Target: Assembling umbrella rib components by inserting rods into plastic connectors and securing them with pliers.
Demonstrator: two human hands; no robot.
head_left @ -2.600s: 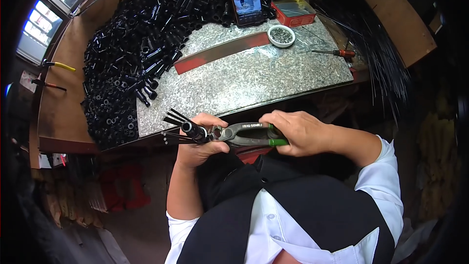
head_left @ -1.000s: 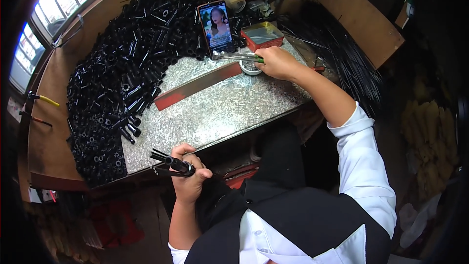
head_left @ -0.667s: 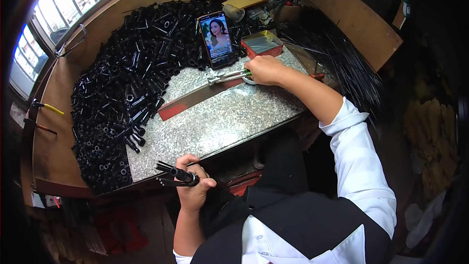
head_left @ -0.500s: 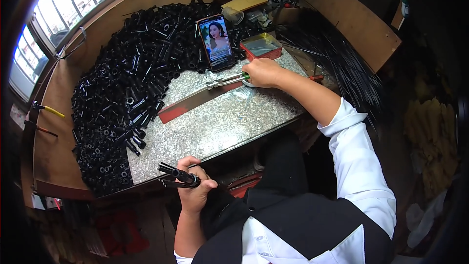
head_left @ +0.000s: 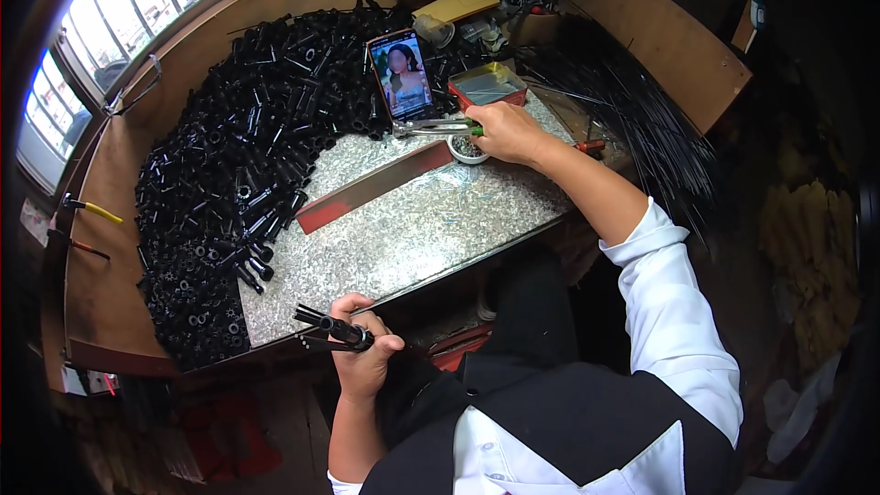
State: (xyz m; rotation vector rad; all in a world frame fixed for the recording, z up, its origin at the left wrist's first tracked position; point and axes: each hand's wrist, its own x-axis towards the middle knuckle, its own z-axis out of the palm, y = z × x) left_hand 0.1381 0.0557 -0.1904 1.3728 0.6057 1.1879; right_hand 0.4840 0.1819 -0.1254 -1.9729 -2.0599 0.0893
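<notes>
My left hand [head_left: 359, 359] is closed around a black cylindrical part [head_left: 345, 330] below the table's front edge. Several thin rods stick out of that part toward the left. My right hand [head_left: 511, 132] reaches over the back of the speckled table top and grips pliers [head_left: 431, 127] by their green-trimmed handles. The metal jaws point left, just in front of the phone. Partly under my right hand sits a small white cup [head_left: 467, 152] holding tiny pieces I cannot make out. A long red-and-grey metal bar [head_left: 374, 187] lies slantwise beside the cup.
A big heap of black parts [head_left: 266, 110] covers the table's left and back. A lit phone [head_left: 400, 75] leans there. Behind my right hand stands a red tin [head_left: 488, 85]. Thin black rods [head_left: 632, 101] lie at the right, near a red-handled tool [head_left: 591, 146]. Wooden boards [head_left: 655, 46] edge the table.
My right hand has lifted the pliers off the metal bar and shifted them slightly back toward the phone. The white cup is now more exposed. My left hand has hardly moved.
</notes>
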